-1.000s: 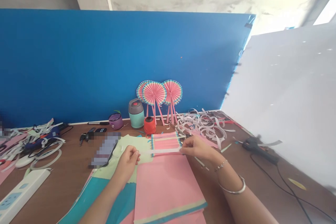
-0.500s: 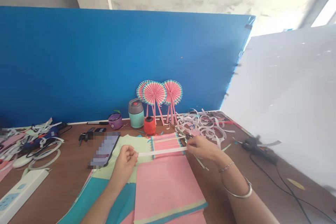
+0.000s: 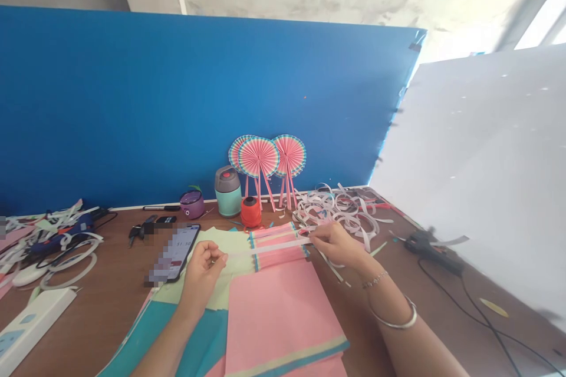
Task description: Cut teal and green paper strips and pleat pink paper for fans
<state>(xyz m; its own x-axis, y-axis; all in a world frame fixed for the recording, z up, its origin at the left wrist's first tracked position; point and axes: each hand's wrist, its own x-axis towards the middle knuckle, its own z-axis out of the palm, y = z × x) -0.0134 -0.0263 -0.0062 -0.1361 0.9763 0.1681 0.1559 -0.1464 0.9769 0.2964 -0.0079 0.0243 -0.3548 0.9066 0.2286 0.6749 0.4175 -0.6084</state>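
Observation:
A narrow white strip [image 3: 283,245] is stretched between my hands, over a pleated pink paper piece [image 3: 274,260] with teal and yellow edges. My left hand [image 3: 203,271] pinches its left end, where the strip looks faint against pale green paper [image 3: 216,294]. The fingers of my right hand [image 3: 338,245] are closed on the other end, next to a pair of scissors partly hidden behind them. Just below lies a flat pink sheet [image 3: 283,312] with a yellow and teal border, on top of other sheets.
Pink paper fans [image 3: 259,157] lean against the blue partition [image 3: 198,94], behind a teal jar [image 3: 229,200] and a red spool [image 3: 251,212]. Curled white strips [image 3: 336,212] heap at the right. A phone [image 3: 177,256] and power strip [image 3: 35,324] lie left; cables [image 3: 477,306] run right.
Both hands have shifted slightly left, and the strip now tilts up a little more toward my right hand and lies over the pleated paper. The camera view has moved slightly.

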